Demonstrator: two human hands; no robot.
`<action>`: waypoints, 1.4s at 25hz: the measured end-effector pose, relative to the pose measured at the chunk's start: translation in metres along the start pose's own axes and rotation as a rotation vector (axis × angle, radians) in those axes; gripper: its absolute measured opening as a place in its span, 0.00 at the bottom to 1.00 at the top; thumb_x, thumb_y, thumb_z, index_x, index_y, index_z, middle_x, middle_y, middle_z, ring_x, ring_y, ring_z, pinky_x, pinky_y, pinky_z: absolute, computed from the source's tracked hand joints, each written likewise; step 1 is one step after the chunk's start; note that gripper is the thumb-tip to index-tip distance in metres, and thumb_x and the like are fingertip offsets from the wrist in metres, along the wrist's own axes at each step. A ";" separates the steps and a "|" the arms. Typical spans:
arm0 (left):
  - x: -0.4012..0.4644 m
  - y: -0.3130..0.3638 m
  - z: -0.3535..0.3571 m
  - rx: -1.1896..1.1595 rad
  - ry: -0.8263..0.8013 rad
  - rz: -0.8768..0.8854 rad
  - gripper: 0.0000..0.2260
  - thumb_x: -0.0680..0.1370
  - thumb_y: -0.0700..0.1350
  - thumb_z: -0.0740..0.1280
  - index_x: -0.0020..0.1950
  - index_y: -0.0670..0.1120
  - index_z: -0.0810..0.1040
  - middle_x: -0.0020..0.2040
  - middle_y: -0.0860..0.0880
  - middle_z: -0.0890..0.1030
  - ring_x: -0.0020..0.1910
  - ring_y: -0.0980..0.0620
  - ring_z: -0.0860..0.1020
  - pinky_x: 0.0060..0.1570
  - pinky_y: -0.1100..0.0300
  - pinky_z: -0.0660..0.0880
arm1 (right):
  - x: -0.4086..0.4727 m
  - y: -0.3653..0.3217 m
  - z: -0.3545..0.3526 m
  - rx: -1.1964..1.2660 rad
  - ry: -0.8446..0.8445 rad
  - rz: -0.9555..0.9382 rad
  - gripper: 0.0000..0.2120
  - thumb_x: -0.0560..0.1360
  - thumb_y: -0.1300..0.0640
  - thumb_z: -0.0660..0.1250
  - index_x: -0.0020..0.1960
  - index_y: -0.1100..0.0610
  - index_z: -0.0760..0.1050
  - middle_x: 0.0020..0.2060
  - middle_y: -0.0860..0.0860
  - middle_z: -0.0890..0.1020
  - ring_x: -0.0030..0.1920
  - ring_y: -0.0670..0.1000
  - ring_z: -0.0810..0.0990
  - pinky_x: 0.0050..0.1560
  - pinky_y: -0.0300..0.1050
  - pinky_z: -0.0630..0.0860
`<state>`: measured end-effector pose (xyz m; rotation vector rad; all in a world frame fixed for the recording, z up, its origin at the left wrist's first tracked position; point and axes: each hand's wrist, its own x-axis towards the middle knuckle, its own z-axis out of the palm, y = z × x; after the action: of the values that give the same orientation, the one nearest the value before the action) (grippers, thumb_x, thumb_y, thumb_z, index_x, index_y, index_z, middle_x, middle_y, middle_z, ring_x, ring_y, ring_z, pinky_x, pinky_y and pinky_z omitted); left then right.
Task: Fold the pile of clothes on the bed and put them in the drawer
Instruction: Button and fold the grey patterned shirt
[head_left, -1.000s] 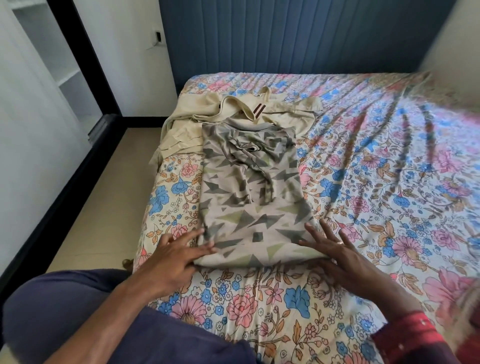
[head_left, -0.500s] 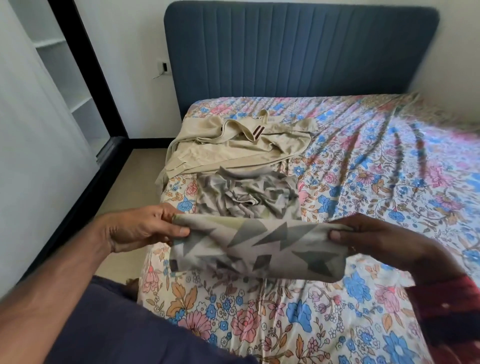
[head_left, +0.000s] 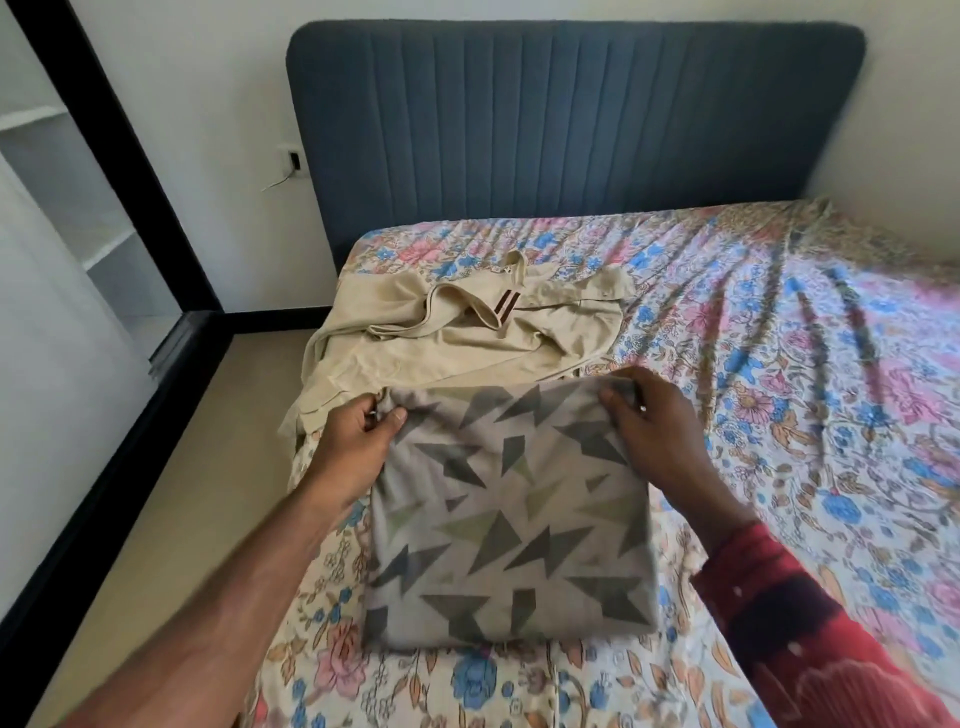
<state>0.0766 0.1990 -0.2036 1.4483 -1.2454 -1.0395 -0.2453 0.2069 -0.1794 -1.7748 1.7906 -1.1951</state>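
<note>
Item: grey shirt (head_left: 511, 525), triangle print. Location: near corner of bed (head_left: 779, 374), just in front of beige garment (head_left: 441, 338).

Condition: a second ago it lay long and flat under both palms; half a second ago its near hem was lifted; now the hem is carried over to the far edge, leaving a squarish packet.

Left hand (head_left: 356, 441): thumb and fingers pinching far-left corner.

Right hand (head_left: 652, 431): fingers curled over far-right corner, apparently gripping; fingertips blurred.

Status: fold near done. Beige garment unfolded. Drawer not in view.
</note>
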 end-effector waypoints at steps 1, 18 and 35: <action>0.021 -0.002 0.005 0.069 0.048 0.027 0.05 0.81 0.44 0.70 0.46 0.45 0.82 0.41 0.46 0.85 0.44 0.43 0.84 0.49 0.48 0.80 | 0.020 0.004 0.012 -0.061 0.001 0.017 0.04 0.81 0.56 0.67 0.53 0.55 0.79 0.41 0.47 0.80 0.41 0.47 0.77 0.39 0.39 0.69; 0.099 -0.024 0.028 0.330 -0.188 -0.429 0.12 0.68 0.38 0.81 0.48 0.42 0.84 0.46 0.42 0.86 0.48 0.43 0.84 0.60 0.46 0.77 | 0.050 0.072 0.061 0.639 -0.305 0.581 0.13 0.75 0.63 0.75 0.55 0.69 0.81 0.47 0.65 0.86 0.43 0.62 0.87 0.45 0.55 0.85; 0.040 -0.047 -0.013 0.309 -0.134 -0.099 0.23 0.73 0.21 0.62 0.37 0.47 0.84 0.33 0.55 0.83 0.36 0.57 0.81 0.40 0.66 0.76 | -0.146 -0.018 0.092 -0.046 -0.743 -0.579 0.23 0.69 0.64 0.65 0.60 0.45 0.77 0.54 0.44 0.82 0.55 0.47 0.80 0.49 0.39 0.77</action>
<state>0.1035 0.1635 -0.2475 1.7111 -1.4942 -1.0579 -0.1423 0.3173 -0.2639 -2.4197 0.9115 -0.5076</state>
